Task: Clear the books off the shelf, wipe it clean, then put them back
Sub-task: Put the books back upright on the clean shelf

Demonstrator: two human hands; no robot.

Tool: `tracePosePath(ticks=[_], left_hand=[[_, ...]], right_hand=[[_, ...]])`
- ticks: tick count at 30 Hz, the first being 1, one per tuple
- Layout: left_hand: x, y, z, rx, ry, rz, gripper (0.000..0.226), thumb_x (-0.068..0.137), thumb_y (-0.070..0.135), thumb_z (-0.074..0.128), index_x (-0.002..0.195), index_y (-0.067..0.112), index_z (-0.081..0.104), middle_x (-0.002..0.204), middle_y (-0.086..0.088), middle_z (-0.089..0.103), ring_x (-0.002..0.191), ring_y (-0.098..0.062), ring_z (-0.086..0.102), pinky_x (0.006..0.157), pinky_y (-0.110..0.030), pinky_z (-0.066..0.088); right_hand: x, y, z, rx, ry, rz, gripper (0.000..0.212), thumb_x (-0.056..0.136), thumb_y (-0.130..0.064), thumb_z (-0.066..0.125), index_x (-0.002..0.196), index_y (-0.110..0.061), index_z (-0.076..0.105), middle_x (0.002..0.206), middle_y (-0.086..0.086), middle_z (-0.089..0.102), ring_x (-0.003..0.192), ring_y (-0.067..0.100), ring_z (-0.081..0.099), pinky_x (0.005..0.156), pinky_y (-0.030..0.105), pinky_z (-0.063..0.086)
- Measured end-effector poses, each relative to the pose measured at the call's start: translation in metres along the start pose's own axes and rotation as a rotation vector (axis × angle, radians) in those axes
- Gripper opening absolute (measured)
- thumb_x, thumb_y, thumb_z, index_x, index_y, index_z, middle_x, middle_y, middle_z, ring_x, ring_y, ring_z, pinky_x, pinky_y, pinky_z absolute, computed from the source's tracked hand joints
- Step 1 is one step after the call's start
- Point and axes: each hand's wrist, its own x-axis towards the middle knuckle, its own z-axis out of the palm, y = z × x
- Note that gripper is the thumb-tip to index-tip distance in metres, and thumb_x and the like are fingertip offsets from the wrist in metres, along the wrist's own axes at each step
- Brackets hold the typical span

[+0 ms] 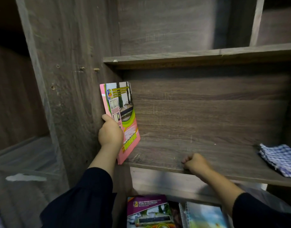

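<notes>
Shelf (207,153) bears checked cloth (279,159); left hand (110,133) grips pink book (123,119), right hand (196,163) fisted.

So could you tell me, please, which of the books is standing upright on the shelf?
The pink book, held by the left hand against the shelf's left wall. The purple book and spiral notebook lie flat below.

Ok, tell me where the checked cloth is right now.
In the head view the checked cloth lies at the far right end of the shelf board, near its front edge, well to the right of the right hand.
</notes>
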Motion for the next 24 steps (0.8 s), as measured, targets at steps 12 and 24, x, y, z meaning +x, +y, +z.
tracePosePath(ticks=[12,24], left_hand=[[-0.015,-0.002,-0.014,0.46,-0.421,0.091,0.036,0.091,0.015,0.047,0.125,0.006,0.057,0.126,-0.016,0.06,0.114,-0.033,0.059,0.091,-0.038,0.05],[-0.096,-0.047,0.046,0.406,-1.23,-0.242,0.025,0.101,0.02,0.043,0.104,-0.004,0.05,0.079,-0.016,0.058,0.06,-0.022,0.061,0.081,-0.036,0.046]], right_hand=[[-0.048,-0.024,-0.003,0.01,-0.079,-0.08,0.013,0.087,-0.012,0.06,0.084,-0.001,0.067,0.074,0.011,0.064,0.065,0.02,0.058,0.051,0.024,0.049],[-0.091,0.011,0.043,-0.221,-0.43,-0.04,0.013,0.087,0.0,0.051,0.089,-0.009,0.061,0.071,0.008,0.057,0.053,0.014,0.048,0.036,0.014,0.035]])
